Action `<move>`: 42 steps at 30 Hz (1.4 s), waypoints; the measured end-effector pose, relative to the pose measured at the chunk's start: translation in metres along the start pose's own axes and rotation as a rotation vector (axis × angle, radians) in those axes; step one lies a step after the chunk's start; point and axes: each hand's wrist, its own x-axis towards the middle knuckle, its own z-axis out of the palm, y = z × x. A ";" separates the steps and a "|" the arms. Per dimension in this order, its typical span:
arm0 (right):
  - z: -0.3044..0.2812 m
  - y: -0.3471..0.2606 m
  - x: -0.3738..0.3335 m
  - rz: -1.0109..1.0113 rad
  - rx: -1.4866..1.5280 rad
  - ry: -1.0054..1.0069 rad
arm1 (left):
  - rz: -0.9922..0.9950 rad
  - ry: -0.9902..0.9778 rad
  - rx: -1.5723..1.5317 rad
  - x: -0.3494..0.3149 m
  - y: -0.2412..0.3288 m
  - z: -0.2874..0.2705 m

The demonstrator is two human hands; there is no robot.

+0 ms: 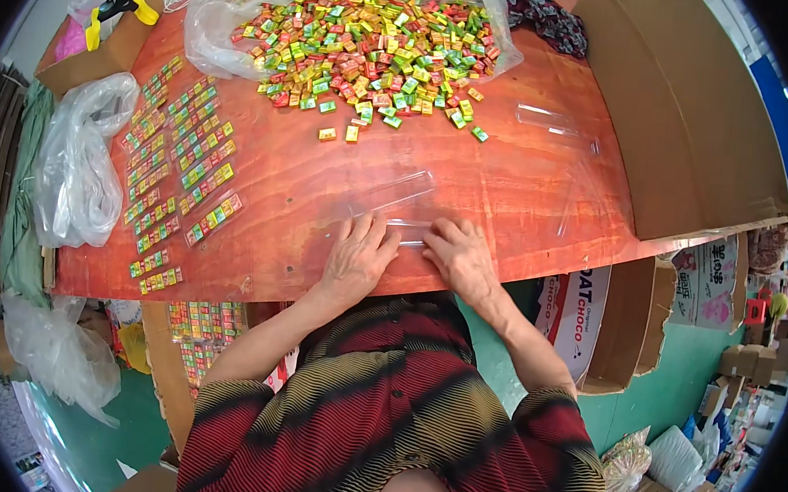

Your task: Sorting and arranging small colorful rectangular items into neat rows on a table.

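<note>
A long clear plastic tray (407,232) lies near the table's front edge, between my two hands. My left hand (360,251) closes its bent fingers on one end of it. At the opposite end, the fingers of my right hand (459,260) pinch the same tray. It looks see-through, with nothing visible inside; its two ends are covered by my fingers. Just beyond my hands a second clear plastic tray (391,194) lies at a slant on the red-brown table (289,184).
Small colourful boxes (371,48) spill from a clear bag (218,23) at the back. Rows of filled packs (186,145) lie at left, beside a crumpled plastic bag (80,160). More clear trays (549,120) lie at right, by a tall cardboard box (696,112).
</note>
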 end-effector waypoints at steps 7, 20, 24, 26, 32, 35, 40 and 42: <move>0.011 -0.014 0.007 -0.105 0.165 -0.048 | -0.001 0.081 0.062 -0.024 -0.003 -0.011; 0.007 0.037 0.039 0.024 -0.049 0.046 | -0.161 0.072 -0.015 -0.037 -0.018 -0.023; -0.021 0.030 0.025 0.088 -0.189 0.011 | -0.228 0.019 -0.010 -0.035 -0.023 -0.038; -0.027 0.030 0.032 0.157 -0.191 -0.047 | -0.258 0.034 -0.041 -0.033 -0.030 -0.039; -0.006 0.026 0.112 0.035 -0.013 0.020 | -0.498 0.214 -0.028 0.035 -0.115 -0.025; 0.033 0.017 0.162 -0.120 0.007 0.058 | -0.593 0.306 0.019 0.067 -0.163 -0.010; 0.072 -0.001 0.204 -0.202 -0.187 -0.104 | -0.753 0.279 0.066 0.088 -0.205 -0.001; 0.082 0.003 0.202 -0.192 -0.187 -0.150 | -0.720 0.269 0.070 0.085 -0.204 0.010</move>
